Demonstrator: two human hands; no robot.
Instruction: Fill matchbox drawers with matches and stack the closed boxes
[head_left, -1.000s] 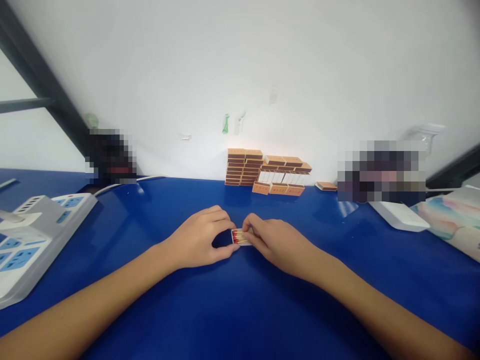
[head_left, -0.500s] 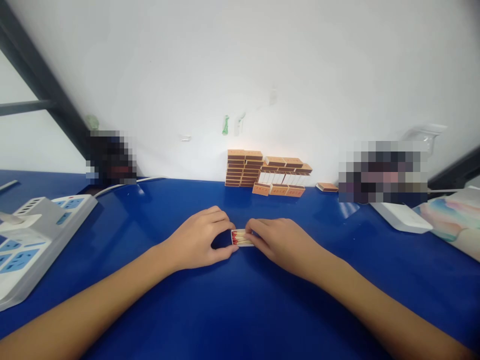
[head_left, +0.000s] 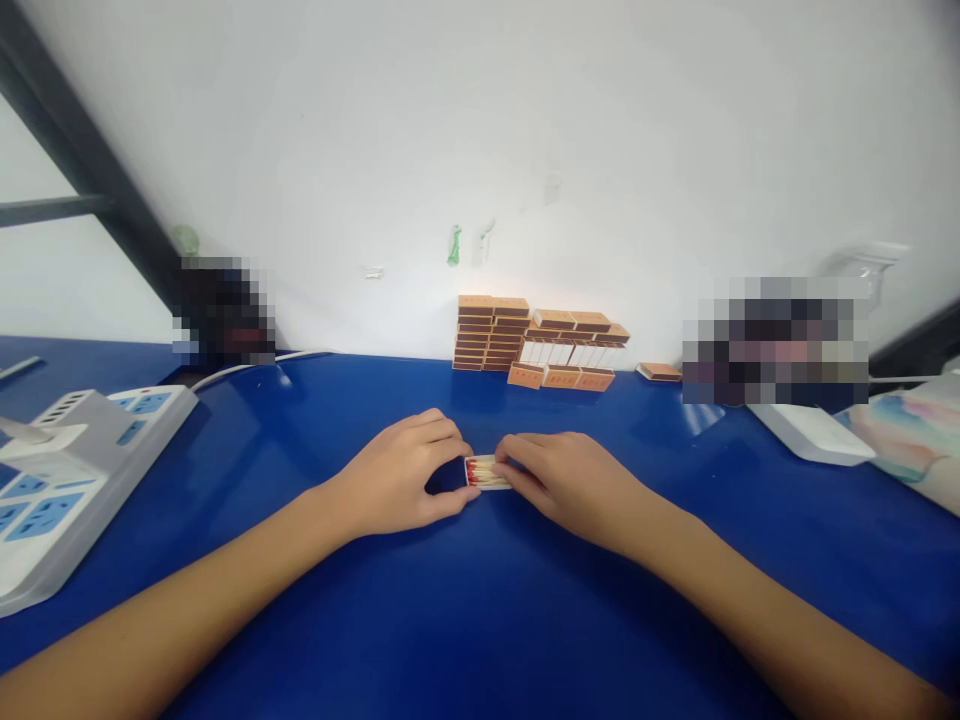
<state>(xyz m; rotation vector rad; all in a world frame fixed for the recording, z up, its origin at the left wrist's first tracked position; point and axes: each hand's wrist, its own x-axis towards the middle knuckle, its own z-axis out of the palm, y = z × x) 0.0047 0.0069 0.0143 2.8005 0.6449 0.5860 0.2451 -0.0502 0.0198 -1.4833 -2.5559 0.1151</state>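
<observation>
A small white matchbox tray [head_left: 495, 487] lies on the blue table, filled with red-headed matches [head_left: 480, 471]; the red heads face left. My left hand [head_left: 412, 472] grips the tray's left end, with the thumb at the near side and a finger at the far side. Closed in a pinch, my right hand [head_left: 566, 478] reaches over the tray's right part, its fingertips on the pale match sticks. That hand hides the tray's right end, and whether a match is between its fingers is hard to see.
Stacked matchboxes [head_left: 491, 335] stand against the white wall, beside more boxes [head_left: 574, 350] stacked in rows. A single matchbox [head_left: 660, 372] lies to their right. A power strip [head_left: 97, 480] is at the left, a white device [head_left: 814, 435] and a colourful sheet [head_left: 911, 435] at the right.
The whole view has shifted slightly. Both hands stay at the matchbox tray in almost the same pose, and the matches look much the same.
</observation>
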